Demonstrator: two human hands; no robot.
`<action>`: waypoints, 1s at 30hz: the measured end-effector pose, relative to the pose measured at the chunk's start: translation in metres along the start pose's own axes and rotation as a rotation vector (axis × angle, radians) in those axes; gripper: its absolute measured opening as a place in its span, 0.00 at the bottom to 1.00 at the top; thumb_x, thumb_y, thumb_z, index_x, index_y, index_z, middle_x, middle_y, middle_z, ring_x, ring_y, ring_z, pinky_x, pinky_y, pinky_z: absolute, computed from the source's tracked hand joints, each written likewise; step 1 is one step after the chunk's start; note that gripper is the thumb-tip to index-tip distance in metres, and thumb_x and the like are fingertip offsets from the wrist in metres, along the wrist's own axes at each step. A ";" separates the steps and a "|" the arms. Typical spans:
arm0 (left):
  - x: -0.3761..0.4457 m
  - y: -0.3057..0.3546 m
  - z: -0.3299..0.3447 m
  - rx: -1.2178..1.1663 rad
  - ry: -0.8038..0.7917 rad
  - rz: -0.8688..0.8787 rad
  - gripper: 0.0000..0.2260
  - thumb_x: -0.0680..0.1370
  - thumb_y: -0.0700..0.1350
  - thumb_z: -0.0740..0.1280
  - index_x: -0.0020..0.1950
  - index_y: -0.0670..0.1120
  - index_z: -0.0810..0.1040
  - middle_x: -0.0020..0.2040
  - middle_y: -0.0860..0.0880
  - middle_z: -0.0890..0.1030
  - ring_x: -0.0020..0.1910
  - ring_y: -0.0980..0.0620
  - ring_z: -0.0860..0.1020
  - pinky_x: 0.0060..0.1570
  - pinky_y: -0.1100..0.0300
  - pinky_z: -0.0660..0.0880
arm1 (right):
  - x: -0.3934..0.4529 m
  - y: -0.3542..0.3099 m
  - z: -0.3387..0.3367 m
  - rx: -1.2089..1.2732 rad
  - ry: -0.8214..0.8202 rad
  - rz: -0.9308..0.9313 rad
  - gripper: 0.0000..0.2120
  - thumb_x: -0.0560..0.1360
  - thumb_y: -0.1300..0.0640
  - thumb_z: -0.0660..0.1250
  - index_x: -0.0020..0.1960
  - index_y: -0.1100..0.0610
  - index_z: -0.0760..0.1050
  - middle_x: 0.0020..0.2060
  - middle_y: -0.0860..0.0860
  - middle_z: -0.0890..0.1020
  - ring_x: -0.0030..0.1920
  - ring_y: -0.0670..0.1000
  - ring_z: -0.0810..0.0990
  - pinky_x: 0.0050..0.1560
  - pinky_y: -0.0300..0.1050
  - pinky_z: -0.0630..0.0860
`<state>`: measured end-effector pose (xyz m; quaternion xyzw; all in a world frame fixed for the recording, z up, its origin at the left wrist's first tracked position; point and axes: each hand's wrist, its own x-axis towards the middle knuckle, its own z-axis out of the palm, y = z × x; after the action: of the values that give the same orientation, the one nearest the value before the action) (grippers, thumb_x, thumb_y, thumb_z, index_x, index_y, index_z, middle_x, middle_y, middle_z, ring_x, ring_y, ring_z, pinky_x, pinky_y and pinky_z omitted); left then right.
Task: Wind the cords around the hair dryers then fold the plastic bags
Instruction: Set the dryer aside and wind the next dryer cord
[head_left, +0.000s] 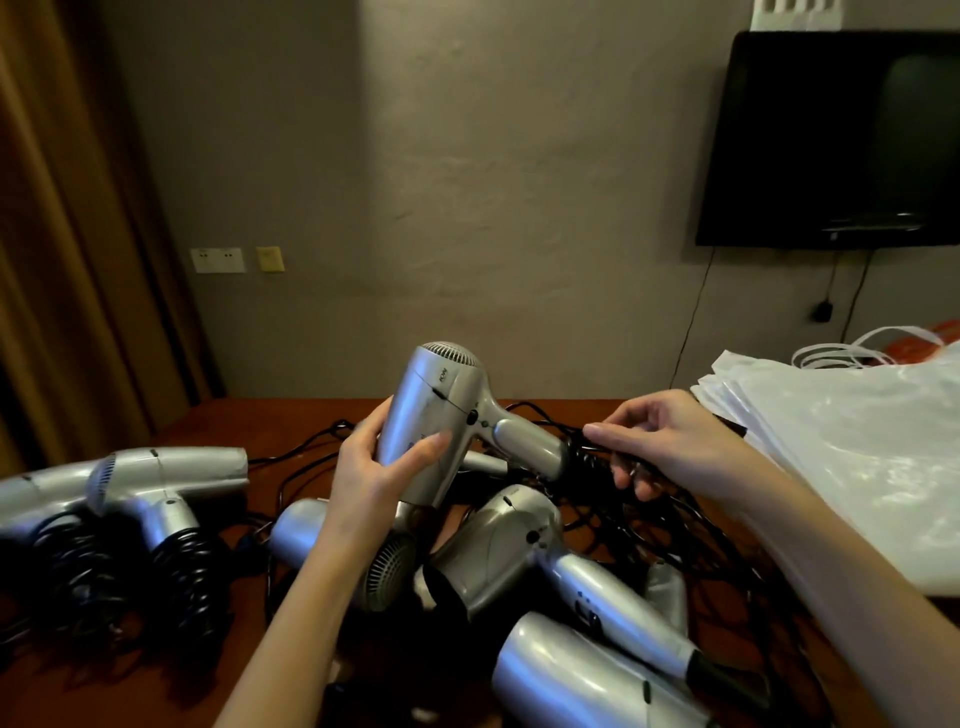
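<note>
Your left hand (387, 462) grips the silver plastic hair dryer (441, 415) by its barrel; your right hand (660, 441) pinches its black cord (584, 454), coiled round the handle beside flat white plastic bags (841, 441).

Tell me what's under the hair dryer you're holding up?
Under the held hair dryer lie more silver hair dryers and tangled black cords on the brown table. How many dryers lie underneath is hidden by the left hand.

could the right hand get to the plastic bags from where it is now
Probably yes. The right hand is just left of the plastic bags, with nothing between them, but its fingers are pinching the black cord at the held dryer's handle, so it must let go first.
</note>
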<state>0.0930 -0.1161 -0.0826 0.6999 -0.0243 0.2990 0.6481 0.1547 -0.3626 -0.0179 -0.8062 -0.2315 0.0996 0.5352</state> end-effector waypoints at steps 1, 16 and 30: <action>0.000 -0.001 0.001 0.001 0.014 0.011 0.24 0.59 0.59 0.73 0.54 0.56 0.80 0.47 0.54 0.85 0.47 0.55 0.83 0.46 0.57 0.79 | 0.000 0.000 0.001 0.029 0.006 -0.013 0.09 0.77 0.59 0.66 0.49 0.66 0.77 0.28 0.54 0.82 0.21 0.45 0.73 0.24 0.34 0.70; 0.002 -0.008 0.005 -0.161 0.197 -0.060 0.32 0.60 0.60 0.75 0.61 0.47 0.79 0.51 0.44 0.84 0.48 0.45 0.83 0.46 0.50 0.79 | 0.001 0.005 0.018 0.254 0.066 -0.070 0.03 0.74 0.64 0.69 0.43 0.64 0.77 0.34 0.60 0.84 0.29 0.55 0.83 0.34 0.46 0.82; 0.003 -0.006 -0.001 -0.335 0.225 -0.136 0.26 0.63 0.56 0.75 0.56 0.44 0.80 0.45 0.42 0.85 0.42 0.46 0.83 0.41 0.55 0.78 | 0.001 0.015 0.032 0.160 -0.146 -0.113 0.08 0.74 0.60 0.69 0.51 0.62 0.82 0.38 0.59 0.85 0.31 0.53 0.83 0.29 0.41 0.78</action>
<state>0.0977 -0.1135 -0.0860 0.5445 0.0460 0.3229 0.7728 0.1466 -0.3411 -0.0445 -0.7370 -0.3065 0.1461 0.5844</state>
